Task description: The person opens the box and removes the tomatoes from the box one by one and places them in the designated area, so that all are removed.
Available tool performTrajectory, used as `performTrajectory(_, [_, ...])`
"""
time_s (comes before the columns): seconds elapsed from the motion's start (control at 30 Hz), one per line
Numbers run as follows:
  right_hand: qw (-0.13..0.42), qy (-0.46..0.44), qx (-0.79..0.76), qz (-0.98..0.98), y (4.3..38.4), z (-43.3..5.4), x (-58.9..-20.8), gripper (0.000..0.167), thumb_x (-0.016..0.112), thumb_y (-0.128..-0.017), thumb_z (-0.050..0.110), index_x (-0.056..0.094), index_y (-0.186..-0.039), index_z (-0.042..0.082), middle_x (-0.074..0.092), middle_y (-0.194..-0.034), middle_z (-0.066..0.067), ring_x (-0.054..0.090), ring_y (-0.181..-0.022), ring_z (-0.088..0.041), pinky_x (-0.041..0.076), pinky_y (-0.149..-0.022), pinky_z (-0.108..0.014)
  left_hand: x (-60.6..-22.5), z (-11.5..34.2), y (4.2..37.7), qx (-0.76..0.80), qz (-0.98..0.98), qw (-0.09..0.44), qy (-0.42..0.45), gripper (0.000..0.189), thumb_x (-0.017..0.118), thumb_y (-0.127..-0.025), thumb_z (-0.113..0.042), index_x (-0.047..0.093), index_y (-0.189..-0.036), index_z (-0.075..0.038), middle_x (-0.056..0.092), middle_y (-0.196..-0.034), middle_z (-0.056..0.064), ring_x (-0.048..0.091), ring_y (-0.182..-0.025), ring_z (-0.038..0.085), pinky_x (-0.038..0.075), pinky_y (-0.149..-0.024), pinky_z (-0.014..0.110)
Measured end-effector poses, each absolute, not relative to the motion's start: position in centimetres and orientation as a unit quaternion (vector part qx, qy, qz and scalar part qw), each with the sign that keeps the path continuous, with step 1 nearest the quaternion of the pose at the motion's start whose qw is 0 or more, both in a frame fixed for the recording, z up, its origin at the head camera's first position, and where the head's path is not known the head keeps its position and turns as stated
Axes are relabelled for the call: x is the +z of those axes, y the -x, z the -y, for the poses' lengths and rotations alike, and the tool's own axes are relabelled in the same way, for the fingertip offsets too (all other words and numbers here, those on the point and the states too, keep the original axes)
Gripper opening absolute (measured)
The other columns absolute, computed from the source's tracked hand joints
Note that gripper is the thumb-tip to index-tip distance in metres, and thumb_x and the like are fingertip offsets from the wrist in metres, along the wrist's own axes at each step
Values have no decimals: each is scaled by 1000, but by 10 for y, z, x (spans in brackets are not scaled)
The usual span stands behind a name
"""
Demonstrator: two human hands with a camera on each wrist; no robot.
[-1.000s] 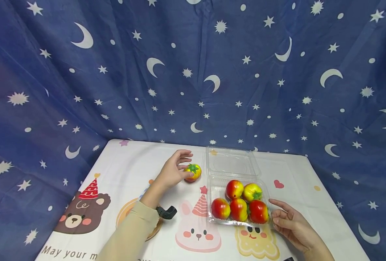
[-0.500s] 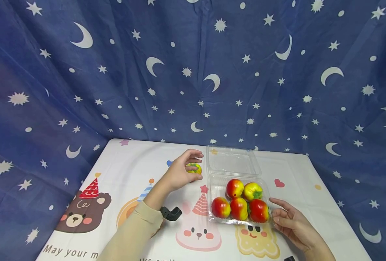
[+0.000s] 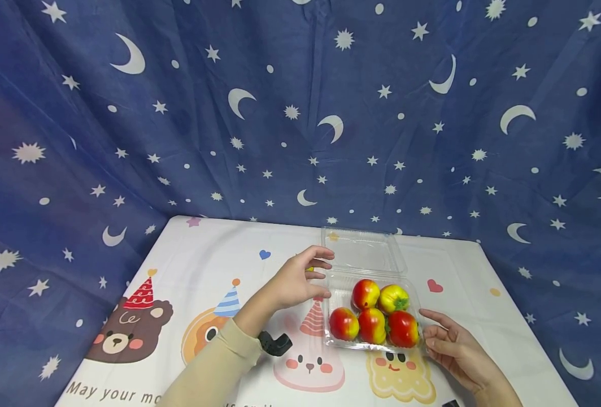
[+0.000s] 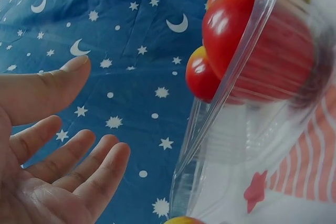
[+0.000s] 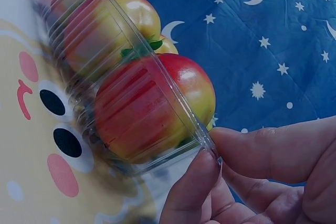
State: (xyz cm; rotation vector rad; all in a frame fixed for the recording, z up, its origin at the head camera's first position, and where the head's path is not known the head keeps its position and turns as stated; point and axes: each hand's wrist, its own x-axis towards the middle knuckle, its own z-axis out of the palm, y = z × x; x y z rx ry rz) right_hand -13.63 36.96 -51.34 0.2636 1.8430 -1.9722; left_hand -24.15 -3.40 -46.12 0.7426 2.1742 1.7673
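Observation:
A clear plastic clamshell box [image 3: 338, 291] lies with its lid [image 3: 362, 254] folded back. Inside sit several red-and-yellow fruits [image 3: 403, 329], some with green leafy tops. At its front right corner my right hand [image 3: 455, 350] pinches the rim between thumb and finger, as the right wrist view shows. My left hand [image 3: 300, 280] hovers by the box's left side, fingers spread and holding nothing. Behind it, mostly hidden, is one more yellow fruit [image 3: 309, 269] outside the box; its edge also shows at the bottom of the left wrist view.
The white tablecloth [image 3: 219, 243] carries printed figures, among them a bear [image 3: 127, 333] and a rabbit [image 3: 308, 370]. A blue curtain [image 3: 280, 141] with moons and stars hangs behind the table's far edge.
My left hand has moved right and a little toward the front, from beside the loose fruit to the box's left edge, now covering most of that fruit. My right hand stays at the corner.

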Motion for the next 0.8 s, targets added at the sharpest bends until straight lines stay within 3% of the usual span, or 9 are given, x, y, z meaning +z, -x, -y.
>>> performTrajectory(0.3, [212,-103,-708,-666,137,-368,-513,55,64,-102,-1,55,-134,42,68,-102,6,64,-91,-9,62,-86,-20,-467,25,237,595,-749,146,-253,77,88,-83,3,56,-147,-24,61,-151,-1,67,-133,24,56,-114,53])
performTrajectory(0.5, [212,-110,-708,-665,138,-368,-512,55,64,-102,0,55,-135,42,68,-102,6,64,-91,-10,62,-86,-20,-470,21,234,595,-745,153,-260,78,90,-82,2,56,-147,-24,61,-151,-1,66,-134,28,55,-113,58])
performTrajectory(0.57, [211,-110,-706,-667,138,-368,-513,55,65,-102,0,54,-135,42,67,-102,6,64,-91,-10,62,-86,-20,-471,20,232,588,-748,153,-265,79,90,-82,0,55,-148,-24,61,-150,-1,67,-133,26,56,-112,56])
performTrajectory(0.8, [211,-104,-707,-667,138,-369,-515,55,64,-102,0,55,-134,43,67,-102,7,64,-91,-9,62,-85,-20,-474,13,226,551,-765,140,-302,77,91,-83,-3,55,-149,-21,62,-149,-3,64,-134,17,55,-113,29])
